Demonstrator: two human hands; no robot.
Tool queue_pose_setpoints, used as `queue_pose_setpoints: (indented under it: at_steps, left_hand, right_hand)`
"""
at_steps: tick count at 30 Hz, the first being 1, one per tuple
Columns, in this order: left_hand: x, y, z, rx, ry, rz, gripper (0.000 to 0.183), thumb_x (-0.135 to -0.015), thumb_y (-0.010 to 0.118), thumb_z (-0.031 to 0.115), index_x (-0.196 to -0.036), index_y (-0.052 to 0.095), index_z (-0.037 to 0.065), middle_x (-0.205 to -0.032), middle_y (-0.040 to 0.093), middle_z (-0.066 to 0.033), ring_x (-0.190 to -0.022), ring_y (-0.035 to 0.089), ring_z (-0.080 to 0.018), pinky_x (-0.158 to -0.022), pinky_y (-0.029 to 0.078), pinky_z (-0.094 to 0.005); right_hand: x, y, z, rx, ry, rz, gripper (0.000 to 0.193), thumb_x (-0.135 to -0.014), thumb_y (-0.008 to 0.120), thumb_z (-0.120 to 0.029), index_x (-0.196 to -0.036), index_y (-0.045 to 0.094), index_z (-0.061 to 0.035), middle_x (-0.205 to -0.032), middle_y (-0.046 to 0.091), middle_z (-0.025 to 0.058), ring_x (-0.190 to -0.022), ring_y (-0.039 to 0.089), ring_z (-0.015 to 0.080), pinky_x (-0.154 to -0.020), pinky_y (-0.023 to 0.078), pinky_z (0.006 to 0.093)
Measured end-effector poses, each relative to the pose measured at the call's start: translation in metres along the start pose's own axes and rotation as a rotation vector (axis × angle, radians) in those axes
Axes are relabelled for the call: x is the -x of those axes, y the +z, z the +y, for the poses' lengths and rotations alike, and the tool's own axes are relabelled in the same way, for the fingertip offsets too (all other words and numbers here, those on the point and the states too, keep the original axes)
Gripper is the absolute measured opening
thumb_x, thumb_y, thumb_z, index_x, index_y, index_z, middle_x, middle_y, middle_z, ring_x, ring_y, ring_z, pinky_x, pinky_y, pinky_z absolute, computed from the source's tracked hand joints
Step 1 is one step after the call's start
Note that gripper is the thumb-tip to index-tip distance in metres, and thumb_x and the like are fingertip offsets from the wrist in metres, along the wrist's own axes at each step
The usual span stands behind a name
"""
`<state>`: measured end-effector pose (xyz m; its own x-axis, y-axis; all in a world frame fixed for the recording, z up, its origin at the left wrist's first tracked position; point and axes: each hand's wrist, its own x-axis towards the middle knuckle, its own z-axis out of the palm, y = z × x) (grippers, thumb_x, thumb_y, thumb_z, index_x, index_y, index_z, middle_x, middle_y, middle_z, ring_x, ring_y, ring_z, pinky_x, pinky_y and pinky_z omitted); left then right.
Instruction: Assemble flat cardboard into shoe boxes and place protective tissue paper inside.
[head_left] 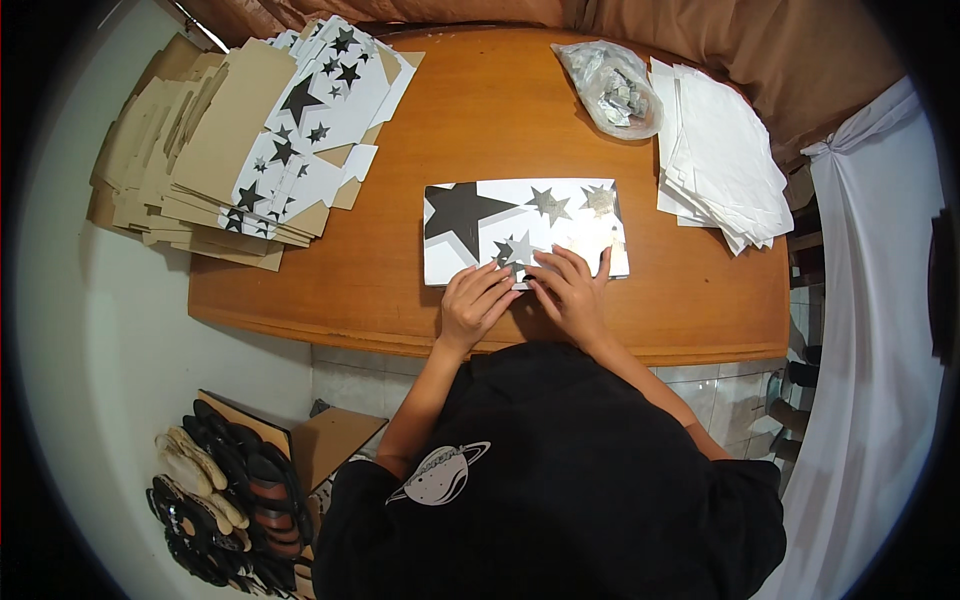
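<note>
A white cardboard box printed with black and grey stars lies closed on the table before me. My left hand is at the middle of its near edge, fingers bent over the lid and thumb low at the front. Close beside it, my right hand grips the same edge with fingers curved onto the top. Its little finger stands slightly raised. The fingertips of both hands almost meet, and the front side of the box is mostly hidden beneath them. Glare brightens the lid's right part.
Flat cardboard blanks, some star-printed, are stacked on the wooden table at left. A clear plastic bag of small packets and a pile of white paper sheets occupy the far right. Sandals stand low at left.
</note>
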<state>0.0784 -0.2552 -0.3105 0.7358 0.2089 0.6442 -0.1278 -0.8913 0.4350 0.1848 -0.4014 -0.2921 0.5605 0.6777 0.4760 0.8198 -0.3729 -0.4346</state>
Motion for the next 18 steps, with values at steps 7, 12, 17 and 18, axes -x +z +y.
queue_pose_setpoints:
  at_steps: [7, 12, 17, 18]
  left_hand:
    - [-0.001, 0.004, 0.003, -0.044, 0.016, 0.037, 0.018, -0.067, 0.075, 0.015, -0.084, 0.069, 0.011, -0.092, 0.067, 0.0001, -0.094, 0.060, -0.0200, -0.082, 0.042, -0.0341]
    - [0.000, 0.008, 0.003, -0.024, -0.015, 0.053, 0.017, -0.067, 0.074, 0.014, -0.083, 0.069, 0.011, -0.091, 0.067, 0.0008, -0.092, 0.060, -0.0197, -0.082, 0.042, -0.0348]
    - [0.000, 0.009, 0.003, -0.034, -0.049, 0.071, 0.013, -0.069, 0.072, 0.013, -0.081, 0.069, 0.011, -0.088, 0.066, 0.0017, -0.091, 0.060, -0.0188, -0.082, 0.043, -0.0350]
    - [-0.001, 0.009, 0.003, -0.034, -0.049, 0.071, 0.013, -0.069, 0.072, 0.013, -0.081, 0.069, 0.011, -0.088, 0.066, 0.0017, -0.091, 0.060, -0.0188, -0.082, 0.043, -0.0350]
  right_hand:
    - [0.001, 0.006, 0.002, 0.026, -0.093, 0.005, 0.020, -0.074, 0.068, -0.016, -0.093, 0.064, -0.0180, -0.103, 0.060, -0.0057, -0.103, 0.054, 0.0138, -0.101, 0.016, 0.0557]
    - [0.003, 0.013, 0.014, 0.063, -0.158, 0.053, 0.022, -0.073, 0.068, -0.017, -0.095, 0.064, -0.0172, -0.103, 0.060, -0.0052, -0.097, 0.057, 0.0110, -0.100, 0.023, 0.0482]
    - [-0.002, 0.003, 0.016, 0.026, -0.219, -0.024, 0.025, -0.075, 0.067, -0.016, -0.100, 0.064, -0.0186, -0.107, 0.061, -0.0049, -0.099, 0.057, 0.0099, -0.095, 0.027, 0.0438]
    - [-0.001, 0.003, 0.015, 0.026, -0.221, -0.025, 0.025, -0.075, 0.067, -0.016, -0.100, 0.064, -0.0186, -0.107, 0.061, -0.0049, -0.099, 0.057, 0.0099, -0.095, 0.027, 0.0438]
